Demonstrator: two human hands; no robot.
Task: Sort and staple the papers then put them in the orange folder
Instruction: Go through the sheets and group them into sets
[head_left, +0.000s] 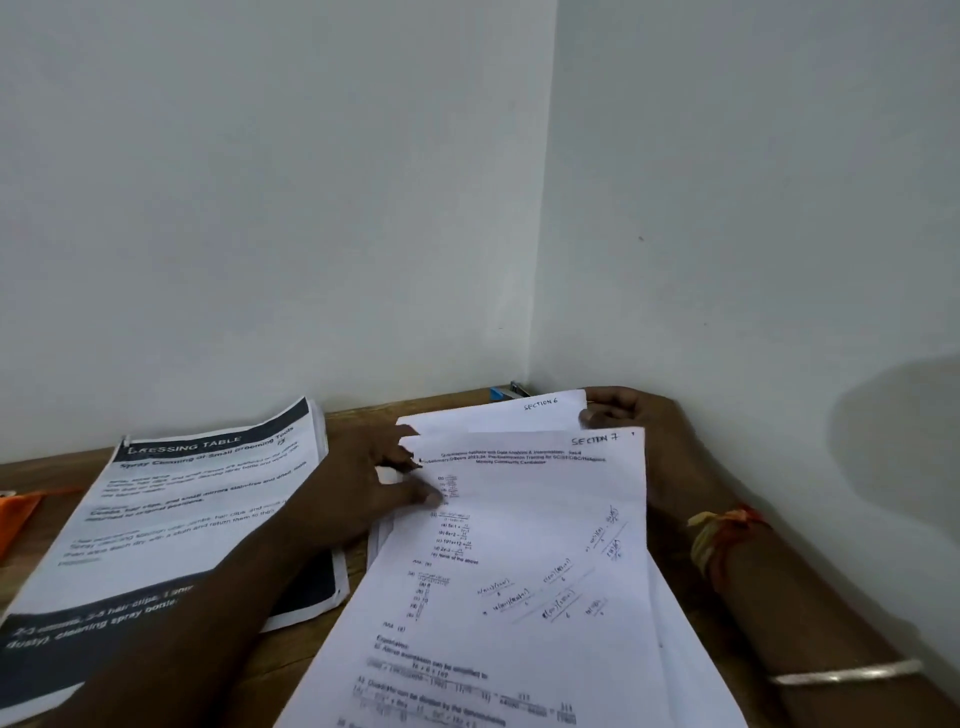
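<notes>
Left hand reaches across from the lower left, its fingers spread loosely, with the fingertips pressing on the left edge of the sheet marked "SECTION 7"; it pins the paper rather than gripping it. Far left, a corner of the orange folder lies on the wooden tabletop, just beside a stapled booklet headed "DRESSING TABLE", which the left forearm crosses. The "SECTION 7" sheet tops a fanned stack of printed maths pages in the middle, and a sheet marked "SECTION 6" shows from beneath its far end. A small blue stapler sits in the corner against the wall, behind the papers. Right hand curls around the far right corner of the stack, thumb on the "SECTION 6" sheet, fingers hidden behind it. Threads wrap that wrist, and a bangle sits lower on the forearm.
</notes>
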